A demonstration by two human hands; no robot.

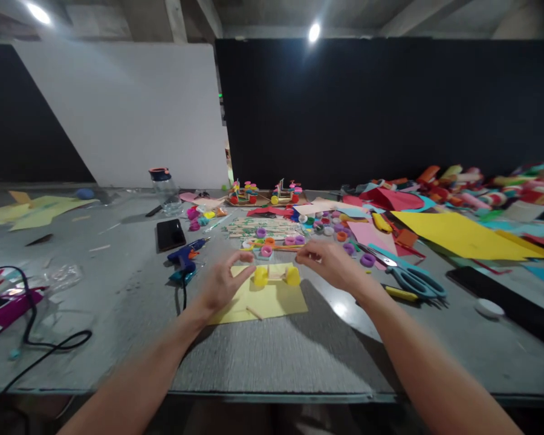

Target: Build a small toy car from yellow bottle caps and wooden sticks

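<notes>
A small craft piece, two yellow bottle caps joined by a pale stick, lies on a yellow paper sheet in the middle of the grey table. My left hand rests just left of it, thumb and forefinger curved toward the left cap, holding nothing I can make out. My right hand hovers just right of the right cap with fingers loosely bent. A loose short stick lies on the paper near my left wrist.
A blue glue gun and black phone lie left of the paper. Coloured caps, wooden sticks, scissors, a yellow sheet and paper scraps spread behind and right. Cables lie at left.
</notes>
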